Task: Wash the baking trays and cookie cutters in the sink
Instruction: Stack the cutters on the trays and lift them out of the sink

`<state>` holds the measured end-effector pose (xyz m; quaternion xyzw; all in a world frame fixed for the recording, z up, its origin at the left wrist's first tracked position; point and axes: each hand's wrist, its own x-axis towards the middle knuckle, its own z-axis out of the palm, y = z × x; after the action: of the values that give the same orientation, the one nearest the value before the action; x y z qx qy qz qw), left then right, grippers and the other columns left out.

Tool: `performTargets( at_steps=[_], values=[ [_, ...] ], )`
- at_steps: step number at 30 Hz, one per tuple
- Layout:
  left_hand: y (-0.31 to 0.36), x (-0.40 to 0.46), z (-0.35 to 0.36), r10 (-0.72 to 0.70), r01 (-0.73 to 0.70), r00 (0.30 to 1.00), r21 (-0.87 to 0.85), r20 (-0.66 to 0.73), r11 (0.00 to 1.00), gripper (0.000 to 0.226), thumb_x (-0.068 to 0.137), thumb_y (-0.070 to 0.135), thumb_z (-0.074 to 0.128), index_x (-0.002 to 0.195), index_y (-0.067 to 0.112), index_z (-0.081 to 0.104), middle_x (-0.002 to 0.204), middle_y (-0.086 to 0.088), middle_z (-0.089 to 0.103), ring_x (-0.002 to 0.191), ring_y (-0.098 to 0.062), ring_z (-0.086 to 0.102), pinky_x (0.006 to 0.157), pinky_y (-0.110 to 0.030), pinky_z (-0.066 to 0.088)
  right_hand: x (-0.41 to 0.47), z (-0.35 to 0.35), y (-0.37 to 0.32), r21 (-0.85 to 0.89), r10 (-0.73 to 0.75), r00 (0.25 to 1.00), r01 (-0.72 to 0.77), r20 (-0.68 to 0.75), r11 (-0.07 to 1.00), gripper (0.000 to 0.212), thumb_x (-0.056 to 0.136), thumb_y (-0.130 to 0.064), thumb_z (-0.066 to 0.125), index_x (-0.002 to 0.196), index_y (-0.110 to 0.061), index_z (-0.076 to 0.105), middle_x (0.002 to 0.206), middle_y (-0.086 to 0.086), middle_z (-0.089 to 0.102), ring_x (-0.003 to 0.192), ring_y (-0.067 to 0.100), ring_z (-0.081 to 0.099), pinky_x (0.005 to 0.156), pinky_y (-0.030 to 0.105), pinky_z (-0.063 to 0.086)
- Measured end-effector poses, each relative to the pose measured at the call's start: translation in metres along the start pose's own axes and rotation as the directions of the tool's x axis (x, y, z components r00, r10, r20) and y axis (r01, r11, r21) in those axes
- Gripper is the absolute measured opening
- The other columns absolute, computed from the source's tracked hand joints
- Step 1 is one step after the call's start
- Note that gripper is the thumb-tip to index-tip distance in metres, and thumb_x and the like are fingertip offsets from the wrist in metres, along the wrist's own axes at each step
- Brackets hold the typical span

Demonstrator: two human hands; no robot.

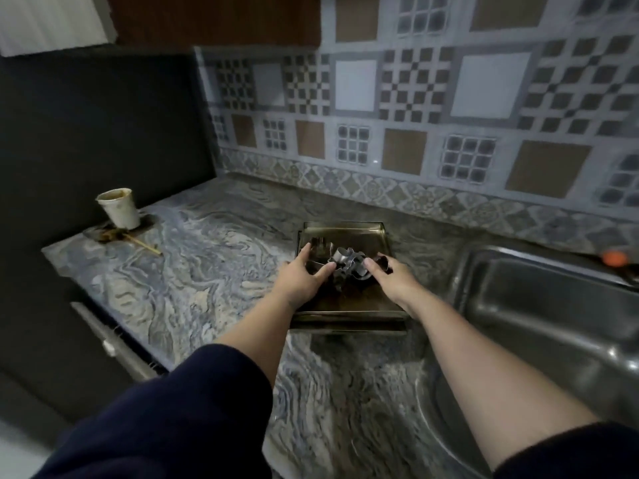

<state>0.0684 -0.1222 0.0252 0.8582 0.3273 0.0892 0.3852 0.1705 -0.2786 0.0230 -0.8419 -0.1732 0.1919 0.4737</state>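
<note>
- A heap of small shiny metal cookie cutters point(349, 266) lies in the middle of a dark, stained rectangular metal baking tray point(345, 233); their outlines are curved and tangled, and single shapes are hard to tell apart.
- The tray appears to sit on a second tray of the same kind, whose near edge point(347, 327) shows just below it at 6 o'clock.
- The tray's long axis runs from 6 to 12 o'clock, away from the person toward the wall; its rim is raised on all sides.
- The left hand point(304, 274) reaches into the tray from 7 o'clock, fingers curled round the left side of the cutters, thumb touching them.
- The right hand point(390, 274) comes in from 5 o'clock, fingers bent against the right side of the heap, so the two hands gather it between them.
- The trays rest on a grey and cream marbled stone table point(207, 271).
- A stainless steel sink point(553, 305) lies at 3 o'clock of the tray, just beside it.
- A stained white paper cup point(119, 207) stands well apart at 10 o'clock, on a brown spill with a thin wooden stick point(145, 245) beside it.
- A patterned tile wall point(415, 115) rises at 12 o'clock.
- Dark blue sleeves point(173, 409) cover the upper arms.
</note>
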Motion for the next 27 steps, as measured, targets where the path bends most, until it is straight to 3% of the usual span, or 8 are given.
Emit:
performTargets(
  at_steps=[5,8,12,15,20,24,27],
  values=[
    [0.016,0.072,0.014,0.119,-0.121,0.981,0.007,0.154,0.993,0.091,0.073,0.076,0.053,0.15,0.038,0.02,0.144,-0.009,0.046,0.135,-0.028,0.039,0.111,-0.042,0.036,0.034,-0.01,0.0,0.044,0.106,0.98,-0.1,-0.168,0.994,0.061,0.095,-0.048,0.047,0.147,-0.019,0.036,0.149,0.008,0.041,0.135,0.027,0.039,0.105,0.034,0.033],
    [0.027,0.112,0.026,0.195,-0.193,0.947,-0.032,0.254,0.981,0.085,0.082,0.065,0.056,0.151,0.034,0.018,0.147,-0.004,0.045,0.133,-0.025,0.043,0.109,-0.036,0.038,0.056,-0.012,0.001,0.043,0.157,0.952,-0.151,-0.261,0.988,0.059,0.094,-0.052,0.047,0.143,-0.019,0.043,0.144,0.007,0.047,0.13,0.028,0.045,0.099,0.034,0.036],
    [0.042,0.161,0.044,0.299,-0.31,0.898,-0.018,0.324,0.951,0.081,0.087,0.061,0.052,0.153,0.028,0.017,0.155,-0.006,0.031,0.14,-0.028,0.032,0.11,-0.034,0.031,0.088,-0.022,-0.001,0.003,0.216,0.912,-0.229,-0.35,0.973,0.045,0.093,-0.054,0.045,0.117,-0.019,0.061,0.122,0.008,0.063,0.108,0.027,0.059,0.088,0.034,0.043],
    [0.052,0.19,0.053,0.33,-0.329,0.872,-0.065,0.361,0.942,0.081,0.086,0.062,0.053,0.152,0.03,0.018,0.156,-0.005,0.029,0.142,-0.027,0.029,0.111,-0.033,0.03,0.111,-0.032,0.0,0.03,0.228,0.9,-0.233,-0.372,0.972,0.036,0.091,-0.055,0.049,0.102,-0.025,0.065,0.111,0.004,0.068,0.099,0.023,0.06,0.092,0.036,0.047],
    [0.063,0.229,0.064,0.288,-0.251,0.85,-0.142,0.441,0.958,0.087,0.082,0.067,0.055,0.152,0.033,0.017,0.152,-0.003,0.036,0.136,-0.027,0.038,0.11,-0.039,0.036,0.141,-0.042,-0.001,0.021,0.201,0.904,-0.208,-0.377,0.978,0.047,0.092,-0.052,0.052,0.125,-0.02,0.06,0.13,0.004,0.059,0.122,0.025,0.053,0.106,0.042,0.039],
    [0.064,0.249,0.07,0.281,-0.242,0.827,-0.143,0.487,0.96,0.104,0.065,0.084,0.053,0.151,0.037,0.018,0.15,0.001,0.04,0.131,-0.027,0.045,0.107,-0.043,0.04,0.161,-0.043,0.01,0.016,0.236,0.905,-0.246,-0.355,0.969,0.058,0.086,-0.061,0.054,0.121,-0.016,0.061,0.12,0.009,0.066,0.111,0.028,0.061,0.094,0.04,0.049],
    [0.061,0.257,0.071,0.275,-0.2,0.819,-0.199,0.504,0.959,0.109,0.058,0.086,0.056,0.149,0.04,0.02,0.147,0.003,0.044,0.125,-0.026,0.051,0.105,-0.042,0.043,0.162,-0.039,0.01,0.035,0.234,0.903,-0.238,-0.361,0.971,0.075,0.084,-0.057,0.059,0.145,-0.017,0.04,0.14,0.009,0.052,0.124,0.025,0.053,0.1,0.032,0.043]
  ],
)
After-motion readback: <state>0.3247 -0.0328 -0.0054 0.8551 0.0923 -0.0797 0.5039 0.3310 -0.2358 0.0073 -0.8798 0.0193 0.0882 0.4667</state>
